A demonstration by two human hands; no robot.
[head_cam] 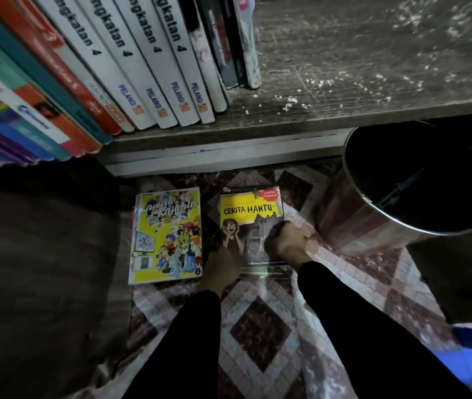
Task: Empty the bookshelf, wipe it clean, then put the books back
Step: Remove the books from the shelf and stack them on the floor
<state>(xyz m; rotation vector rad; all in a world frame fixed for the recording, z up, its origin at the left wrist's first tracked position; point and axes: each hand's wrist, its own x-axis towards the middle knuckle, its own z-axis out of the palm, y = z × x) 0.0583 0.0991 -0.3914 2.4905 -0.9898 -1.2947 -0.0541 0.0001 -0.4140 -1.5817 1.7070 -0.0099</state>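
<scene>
Emptying step: left hand (219, 264) and right hand (286, 243), fingers curled on the edges of the yellow-and-grey paperback (250, 223), hold it on the patterned floor (260, 335) at lower centre; next, probably, the white-spined textbooks (154, 67) standing upper left on the dusty grey wooden shelf (358, 67) need lifting out.

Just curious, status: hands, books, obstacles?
Left hand and right hand hold Cerita Hantu book on floor. Shelf books not yet out. Metal bin close on right.

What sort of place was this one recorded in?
Most likely a room in a home, at a bookshelf: a dusty wooden shelf holds school workbooks, the Cerita Hantu book and another comic sit on a patterned floor, and a round bin stands alongside.
</scene>
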